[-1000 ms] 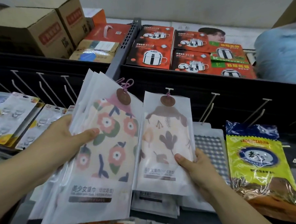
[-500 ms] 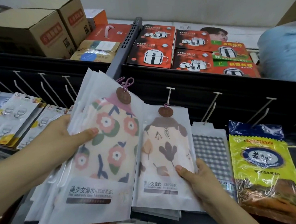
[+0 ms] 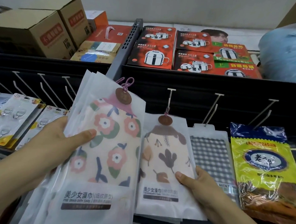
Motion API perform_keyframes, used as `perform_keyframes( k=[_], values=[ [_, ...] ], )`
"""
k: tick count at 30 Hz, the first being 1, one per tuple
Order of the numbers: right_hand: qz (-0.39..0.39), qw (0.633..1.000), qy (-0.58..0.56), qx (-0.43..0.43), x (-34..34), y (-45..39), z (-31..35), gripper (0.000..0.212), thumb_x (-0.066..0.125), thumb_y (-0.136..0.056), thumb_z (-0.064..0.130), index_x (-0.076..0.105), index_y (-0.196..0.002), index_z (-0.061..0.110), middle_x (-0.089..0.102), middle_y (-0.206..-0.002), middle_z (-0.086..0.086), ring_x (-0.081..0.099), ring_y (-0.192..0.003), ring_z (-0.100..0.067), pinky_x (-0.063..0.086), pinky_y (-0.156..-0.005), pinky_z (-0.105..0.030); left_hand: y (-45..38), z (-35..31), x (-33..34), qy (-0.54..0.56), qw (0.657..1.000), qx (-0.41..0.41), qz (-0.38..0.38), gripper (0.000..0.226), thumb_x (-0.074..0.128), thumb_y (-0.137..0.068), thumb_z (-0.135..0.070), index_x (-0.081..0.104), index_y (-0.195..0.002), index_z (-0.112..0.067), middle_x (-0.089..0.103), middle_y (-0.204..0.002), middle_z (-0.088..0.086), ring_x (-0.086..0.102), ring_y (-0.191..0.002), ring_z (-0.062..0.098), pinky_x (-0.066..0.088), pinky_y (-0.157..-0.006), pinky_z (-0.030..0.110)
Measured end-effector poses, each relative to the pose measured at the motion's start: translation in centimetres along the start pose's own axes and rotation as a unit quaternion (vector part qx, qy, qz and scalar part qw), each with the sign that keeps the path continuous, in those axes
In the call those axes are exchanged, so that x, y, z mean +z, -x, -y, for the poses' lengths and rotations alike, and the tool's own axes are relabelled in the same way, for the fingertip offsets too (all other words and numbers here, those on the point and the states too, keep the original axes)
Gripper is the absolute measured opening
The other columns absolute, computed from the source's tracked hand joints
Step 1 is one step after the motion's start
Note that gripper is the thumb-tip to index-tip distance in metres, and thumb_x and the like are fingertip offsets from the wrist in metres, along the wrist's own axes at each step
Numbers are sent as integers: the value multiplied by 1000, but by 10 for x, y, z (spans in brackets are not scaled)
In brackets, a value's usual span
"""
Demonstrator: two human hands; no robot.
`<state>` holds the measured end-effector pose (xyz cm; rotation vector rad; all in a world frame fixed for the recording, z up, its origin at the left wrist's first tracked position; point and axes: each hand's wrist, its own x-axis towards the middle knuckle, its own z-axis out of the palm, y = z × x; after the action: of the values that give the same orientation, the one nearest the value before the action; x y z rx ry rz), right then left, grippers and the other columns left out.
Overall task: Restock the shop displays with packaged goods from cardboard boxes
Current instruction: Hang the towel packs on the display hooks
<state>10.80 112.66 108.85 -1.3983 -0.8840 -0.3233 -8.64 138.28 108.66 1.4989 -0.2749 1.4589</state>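
My left hand [image 3: 60,139] grips a stack of frosted towel packs; the front one is a flower-print towel pack [image 3: 106,144] with a brown round tag and pink loop. My right hand [image 3: 198,184] holds the right edge of a leaf-print towel pack [image 3: 165,157], thumb on its front. That pack's loop sits low on a white display hook [image 3: 170,97]. More of the same packs lie under it.
A checked towel pack [image 3: 212,154] and a yellow cloth bag [image 3: 260,169] hang to the right. Hook cards [image 3: 9,120] hang at left below several bare hooks [image 3: 45,89]. Cardboard boxes [image 3: 36,30] and red pot boxes [image 3: 157,49] fill the top shelf.
The leaf-print pack has slid down the hook and hangs lower. My right hand moved down with it. My left hand keeps the stack in place.
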Motion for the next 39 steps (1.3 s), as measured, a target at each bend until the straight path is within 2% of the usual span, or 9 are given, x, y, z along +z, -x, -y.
perform_keyframes(
  k=[7, 12, 16, 23, 27, 31, 33, 35, 39],
  values=[
    [-67, 984, 138, 86, 5, -36, -21, 37, 67, -88, 24, 54, -118, 7, 69, -104, -11, 69, -90, -29, 58, -79, -42, 1, -4, 1, -1, 1000, 2, 6, 18, 67, -82, -26, 63, -99, -26, 74, -69, -4, 70, -54, 20, 52, -56, 34],
    [-76, 950, 278, 117, 22, -55, -28, 51, 56, -95, 33, 41, -133, 3, 54, -132, -14, 55, -115, -30, 48, -93, -34, 3, -6, 0, 1, 1000, 7, 3, 17, 70, -81, -30, 64, -96, -28, 73, -64, -6, 68, -49, 19, 51, -39, 28],
    [-22, 897, 415, 151, 29, -56, -27, 45, 42, -101, 36, 49, -126, 0, 60, -121, -13, 58, -105, -27, 40, -74, -24, 6, -5, -2, 8, 1000, 4, 14, 32, 74, -73, -36, 65, -102, -25, 74, -70, 2, 70, -53, 26, 55, -46, 35],
    [-1, 841, 517, 160, 31, -48, -27, 42, 36, -102, 38, 57, -115, 3, 54, -134, -15, 53, -122, -27, 44, -94, -29, 12, -8, -5, -2, 999, -5, 47, 84, 83, -29, -67, 66, -102, -29, 75, -75, 5, 71, -58, 29, 53, -40, 32],
    [10, 788, 600, 140, 37, -39, -25, 43, 44, -99, 37, 50, -126, 5, 54, -134, -10, 55, -120, -22, 45, -89, -26, 9, -8, -3, 44, 998, -20, 43, 34, 69, -75, -30, 65, -107, -20, 75, -77, 7, 71, -61, 30, 55, -43, 34],
    [7, 736, 672, 74, 43, -21, -4, 20, 55, -93, 30, 46, -84, 15, 59, -114, -4, 60, -103, -20, 49, -75, -26, 11, -9, -1, 40, 998, -38, 38, 30, 68, -81, -27, 63, -110, -20, 76, -84, 6, 73, -68, 28, 57, -55, 36],
    [-19, 758, 652, -8, 47, -8, 15, 33, 54, -93, 42, 43, -77, 15, 57, -83, 0, 58, -76, -16, 43, -56, -23, 10, -10, 1, 50, 997, -47, 28, 29, 69, -80, -26, 61, -107, -18, 76, -81, 6, 72, -64, 26, 55, -45, 31],
    [-42, 827, 548, -116, 51, 2, 33, 42, 47, -94, 53, 52, -75, 15, 57, -64, 3, 57, -56, -11, 46, -52, -22, 9, -13, 4, 68, 996, -52, 29, 31, 70, -80, -25, 62, -108, -16, 75, -81, 8, 72, -63, 26, 54, -43, 30],
    [31, 963, 238, -123, 66, 10, 58, 66, 34, -83, 75, 70, -91, 21, 73, -83, 4, 69, -79, -14, 57, -79, -35, 1, -19, 19, 95, 993, -48, 42, 37, 71, -77, -27, 65, -111, -14, 75, -87, 9, 73, -68, 26, 57, -51, 33]
  ],
)
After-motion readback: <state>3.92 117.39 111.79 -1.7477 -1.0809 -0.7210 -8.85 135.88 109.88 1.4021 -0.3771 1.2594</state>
